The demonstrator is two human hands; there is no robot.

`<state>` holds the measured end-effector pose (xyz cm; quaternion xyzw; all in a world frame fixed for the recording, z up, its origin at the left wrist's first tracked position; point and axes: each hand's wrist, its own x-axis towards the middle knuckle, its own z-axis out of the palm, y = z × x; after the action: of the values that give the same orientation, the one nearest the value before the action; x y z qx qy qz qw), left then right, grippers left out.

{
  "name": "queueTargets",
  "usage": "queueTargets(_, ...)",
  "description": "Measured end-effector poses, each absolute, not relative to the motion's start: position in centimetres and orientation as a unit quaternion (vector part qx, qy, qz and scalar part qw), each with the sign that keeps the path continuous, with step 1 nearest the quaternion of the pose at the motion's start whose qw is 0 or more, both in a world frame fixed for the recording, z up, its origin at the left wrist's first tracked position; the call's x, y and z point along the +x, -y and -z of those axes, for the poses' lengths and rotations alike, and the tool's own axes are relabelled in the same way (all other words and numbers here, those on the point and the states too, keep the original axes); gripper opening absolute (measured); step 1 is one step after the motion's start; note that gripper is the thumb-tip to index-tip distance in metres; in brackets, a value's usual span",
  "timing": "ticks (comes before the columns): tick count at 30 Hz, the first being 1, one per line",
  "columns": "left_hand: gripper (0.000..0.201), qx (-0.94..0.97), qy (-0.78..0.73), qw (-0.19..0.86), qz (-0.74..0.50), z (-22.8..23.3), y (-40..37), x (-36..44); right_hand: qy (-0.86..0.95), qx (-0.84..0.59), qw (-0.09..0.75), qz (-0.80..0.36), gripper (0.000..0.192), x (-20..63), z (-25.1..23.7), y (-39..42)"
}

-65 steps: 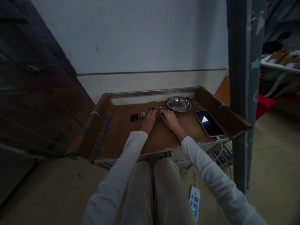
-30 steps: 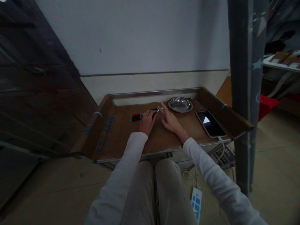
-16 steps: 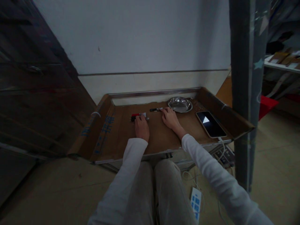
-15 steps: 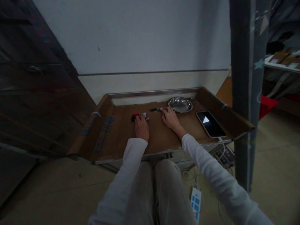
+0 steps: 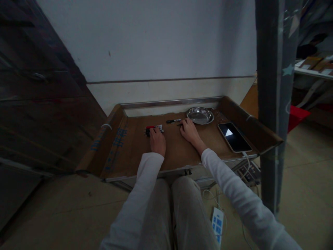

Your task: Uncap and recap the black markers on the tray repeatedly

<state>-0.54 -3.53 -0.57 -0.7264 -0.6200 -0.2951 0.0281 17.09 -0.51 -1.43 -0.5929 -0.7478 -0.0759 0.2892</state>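
My left hand (image 5: 157, 140) lies knuckles-up at mid-frame, fingers curled onto a small cluster of markers (image 5: 153, 128), red cap and dark barrels; whether it truly clamps them I cannot tell. Half a second ago it was in the same spot, so it has settled there after leaving the centre, where both hands were together two seconds back. My right hand (image 5: 189, 131) rests flat and loose, holding nothing, its fingertips just right of a single black marker (image 5: 173, 121) that lies on its own, apart from the cluster, slightly above it in the frame. I judge the pens are being split into separate lots. All sit on a brown cardboard-lined tray (image 5: 130, 149). Further right stand a steel dish (image 5: 200, 115) and a lit phone (image 5: 234, 136) with its cable plugged in.
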Motion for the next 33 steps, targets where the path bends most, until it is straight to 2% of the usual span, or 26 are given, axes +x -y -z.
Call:
queueTargets(3,0.018,-0.683,0.658,0.043,0.314,0.3,3.7,-0.4,0.747,-0.592,0.293,0.079,0.022,17.1,1.5,0.5)
queueTargets(12,0.02,-0.683,0.648,0.076,0.329,0.0,3.9,-0.2,0.743,-0.603,0.279,0.077,0.025,17.1,1.4,0.6)
queueTargets(22,0.024,-0.789,0.549,0.1,0.259,0.2,2.3,2.5,0.729,-0.625,0.265,0.088,0.021,16.9,1.4,0.7)
queueTargets(33,0.027,-0.789,0.558,0.115,0.23,0.2,-0.4,3.9,0.726,-0.622,0.277,0.099,0.02,17.0,1.6,0.6)
